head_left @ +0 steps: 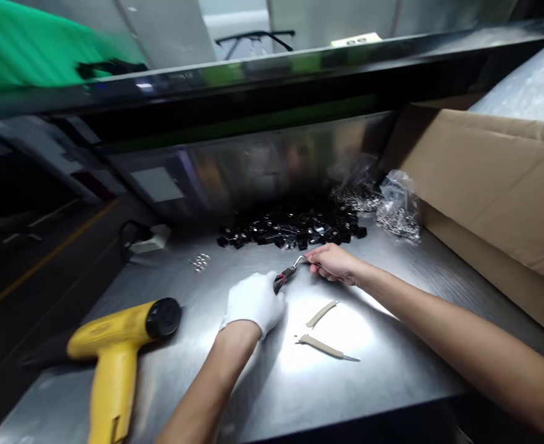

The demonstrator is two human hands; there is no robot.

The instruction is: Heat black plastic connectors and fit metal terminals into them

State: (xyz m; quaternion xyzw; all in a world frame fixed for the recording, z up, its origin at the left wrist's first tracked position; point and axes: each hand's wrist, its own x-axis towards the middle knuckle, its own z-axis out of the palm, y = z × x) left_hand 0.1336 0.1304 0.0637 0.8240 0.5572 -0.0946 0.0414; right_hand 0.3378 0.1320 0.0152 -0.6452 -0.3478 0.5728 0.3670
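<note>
My left hand [253,302], in a white glove, is closed around a slim black-and-red piece [283,279] with a bent silver end; its exact kind is too small to tell. Bare, my right hand [332,262] pinches near the tip of that silver end, so both hands meet at the same piece. Just beyond them lies a pile of small black parts with metal bits [295,228]. Nearer to me, two thin beige-handled hand tools [322,346] rest on the metal table [272,398].
On the left lies a yellow heat gun [115,339]. Small silver parts [200,262] sit beyond it, near a white power socket box [152,240]. Clear bags of metal parts [398,206] stand against a large cardboard box [489,166] at right. A shelf [253,71] spans the back.
</note>
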